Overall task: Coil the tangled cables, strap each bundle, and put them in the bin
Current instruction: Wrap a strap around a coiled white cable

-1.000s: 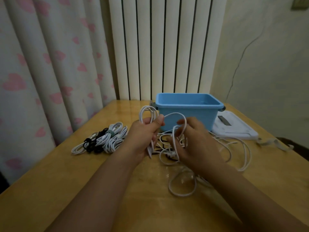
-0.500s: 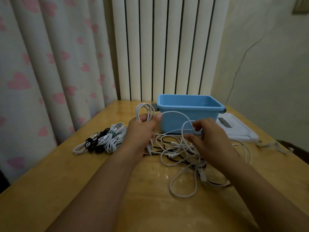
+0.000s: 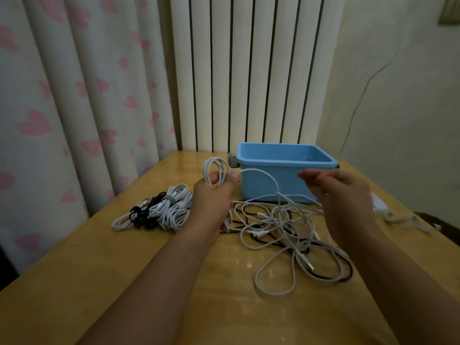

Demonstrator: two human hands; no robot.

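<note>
Head view: white cable (image 3: 216, 168) — thin, looped — above tangle (image 3: 286, 227).

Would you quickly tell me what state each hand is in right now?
Left hand: closed round a white cable coil, thumb pinching the strand.
Right hand: open, fingers loosely extended, holding nothing.

White cable coil (image 3: 216, 170) upright; tangled cables (image 3: 286, 227) before blue bin (image 3: 283, 170); strapped bundles (image 3: 161, 210) left.
</note>
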